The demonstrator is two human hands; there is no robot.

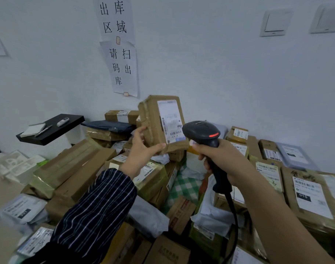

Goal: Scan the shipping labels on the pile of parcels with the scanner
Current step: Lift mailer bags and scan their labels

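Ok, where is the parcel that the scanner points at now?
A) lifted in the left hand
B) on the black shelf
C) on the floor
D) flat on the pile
A: the left hand holds the parcel up, its label turned to the scanner in the right hand.

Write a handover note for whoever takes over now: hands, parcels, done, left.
Left hand grips a parcel, lifted above the pile, its label turned to the scanner.
Right hand grips the scanner by the handle, head close to the label's lower end; its red light is lit.
Done: cannot tell which parcels are scanned, or if this one has registered.
Left: finish this scan, set the parcel down, go on through the pile.
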